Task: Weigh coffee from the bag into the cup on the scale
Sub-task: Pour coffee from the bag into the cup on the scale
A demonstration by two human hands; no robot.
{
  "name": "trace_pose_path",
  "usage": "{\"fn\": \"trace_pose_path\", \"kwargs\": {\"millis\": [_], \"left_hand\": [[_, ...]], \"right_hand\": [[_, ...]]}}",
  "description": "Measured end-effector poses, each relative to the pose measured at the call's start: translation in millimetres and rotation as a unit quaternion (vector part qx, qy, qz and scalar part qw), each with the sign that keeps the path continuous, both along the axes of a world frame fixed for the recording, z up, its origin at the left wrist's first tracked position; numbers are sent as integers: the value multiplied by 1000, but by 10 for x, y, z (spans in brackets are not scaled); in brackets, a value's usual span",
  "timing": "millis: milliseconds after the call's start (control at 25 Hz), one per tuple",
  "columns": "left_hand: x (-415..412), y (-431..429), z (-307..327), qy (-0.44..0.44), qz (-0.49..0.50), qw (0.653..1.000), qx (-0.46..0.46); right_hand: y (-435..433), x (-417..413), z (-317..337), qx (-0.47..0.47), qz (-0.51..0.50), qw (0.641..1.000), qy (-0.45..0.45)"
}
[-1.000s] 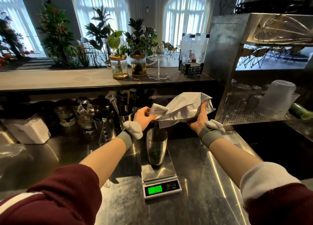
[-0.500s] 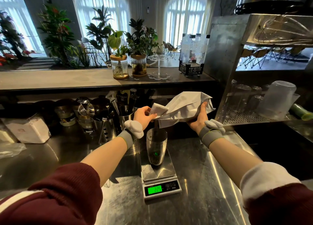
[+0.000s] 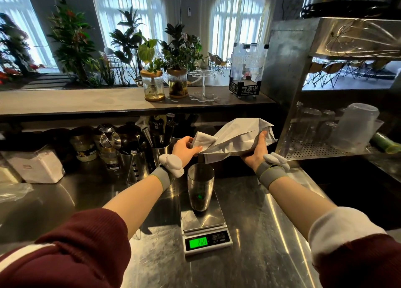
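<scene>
A tall steel cup (image 3: pixel 200 185) stands on the platform of a small digital scale (image 3: pixel 205 222) on the steel counter. The scale's green display (image 3: pixel 198 242) is lit with a reading. I hold a white paper coffee bag (image 3: pixel 234 139) tilted on its side above and behind the cup, its mouth down at the left over the cup's rim. My left hand (image 3: pixel 185 148) pinches the bag's mouth end. My right hand (image 3: pixel 256 151) supports the bag's bottom end from below. The cup's contents are hidden by its dark inside.
Metal tool holders and jars (image 3: pixel 132 155) crowd the counter's back left. A white box (image 3: pixel 35 168) sits far left. At the right a steel rack (image 3: pixel 314 151) holds glasses and plastic cups (image 3: pixel 355 127). A raised bar shelf with plant jars (image 3: pixel 153 86) runs behind.
The scale's reading has gone up. The bag's mouth end has shifted slightly in my left hand; both hands stay at about the same spot over the cup.
</scene>
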State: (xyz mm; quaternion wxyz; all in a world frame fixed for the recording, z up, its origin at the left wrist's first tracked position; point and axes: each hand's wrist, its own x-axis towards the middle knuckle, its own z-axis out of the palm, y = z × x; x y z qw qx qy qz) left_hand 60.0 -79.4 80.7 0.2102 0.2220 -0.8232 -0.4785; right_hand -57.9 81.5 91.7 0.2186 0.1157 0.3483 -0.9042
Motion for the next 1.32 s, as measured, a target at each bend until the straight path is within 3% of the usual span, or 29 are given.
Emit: {"fn": "trace_pose_path", "kwargs": {"millis": [200, 640, 920, 1320], "left_hand": [[4, 0, 4, 6, 9, 1000, -29], [-3, -1, -12, -4, -25, 999, 35], [-19, 16, -8, 14, 4, 1000, -17], [2, 21, -6, 0, -6, 1000, 16]], "right_hand": [[-14, 23, 16, 5, 5, 1000, -1], [12, 44, 78, 0, 2, 1000, -1], [11, 53, 70, 1, 8, 1000, 4], [19, 15, 51, 5, 7, 1000, 10]]}}
